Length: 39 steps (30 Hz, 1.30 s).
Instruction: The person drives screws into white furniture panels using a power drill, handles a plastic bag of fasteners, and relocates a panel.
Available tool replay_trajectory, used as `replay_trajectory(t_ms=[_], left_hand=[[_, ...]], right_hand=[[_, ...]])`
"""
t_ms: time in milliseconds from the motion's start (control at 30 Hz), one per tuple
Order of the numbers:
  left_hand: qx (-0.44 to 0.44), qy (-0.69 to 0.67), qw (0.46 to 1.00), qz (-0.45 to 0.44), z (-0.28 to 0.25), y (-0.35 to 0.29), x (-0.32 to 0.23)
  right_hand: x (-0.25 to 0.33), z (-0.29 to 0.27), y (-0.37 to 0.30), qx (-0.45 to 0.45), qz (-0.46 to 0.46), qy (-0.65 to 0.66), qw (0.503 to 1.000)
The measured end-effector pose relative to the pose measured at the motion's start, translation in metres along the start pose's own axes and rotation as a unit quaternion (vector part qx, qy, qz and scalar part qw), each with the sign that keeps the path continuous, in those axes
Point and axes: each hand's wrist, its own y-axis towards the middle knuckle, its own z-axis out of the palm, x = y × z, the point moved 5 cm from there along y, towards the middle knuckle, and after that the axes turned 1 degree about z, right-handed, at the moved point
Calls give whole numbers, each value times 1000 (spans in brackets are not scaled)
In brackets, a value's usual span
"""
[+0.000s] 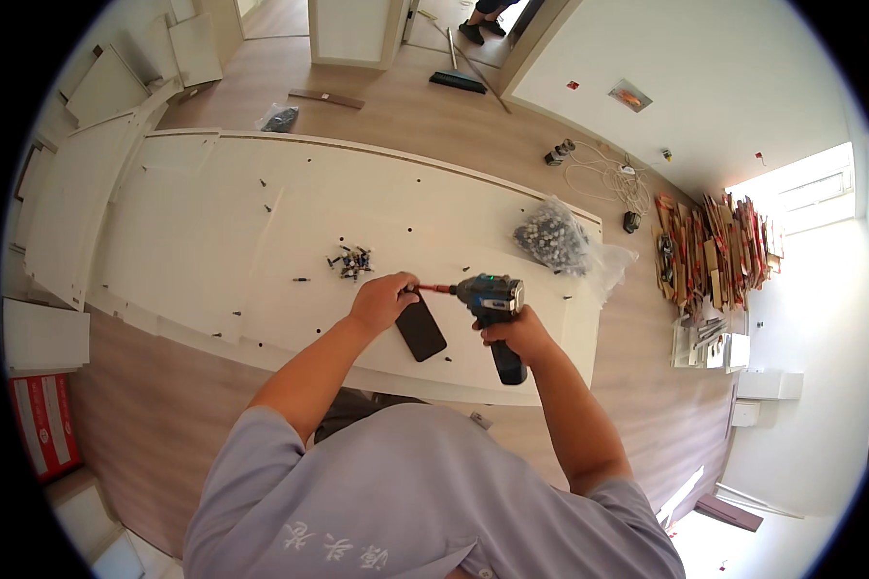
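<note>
My right hand is closed round the handle of a cordless drill, which points left with a long red bit. At the bit's tip, the fingers of my left hand are pinched together. Whatever they hold there is too small to make out. A dark smartphone lies just below the bit, close to the left hand, on a large white panel. Left of that hand is a small pile of screws and connector fittings. Single screws stand or lie at several spots on the panel.
A clear plastic bag of fittings sits on the panel's far right. Beyond are a white cable, a broom and another bag on the floor. Stacked strips lean at the right wall; white boards stand left.
</note>
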Motion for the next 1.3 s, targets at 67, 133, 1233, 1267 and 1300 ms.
replay_trajectory(t_ms=[67, 133, 1233, 1267, 1300], left_hand=[[-56, -55, 997, -4, -10, -2, 12], [-84, -60, 995, -8, -18, -8, 27], [39, 50, 997, 34, -153, 0, 148], [51, 69, 996, 36, -151, 5, 148], [66, 87, 993, 41, -144, 8, 150]], right_hand=[[5, 2, 29, -27, -29, -7, 999], [16, 10, 57, -78, -11, -22, 997], [125, 88, 152, -218, 115, -479, 843], [125, 90, 152, -215, 125, -475, 844], [123, 88, 151, -214, 138, -471, 844]])
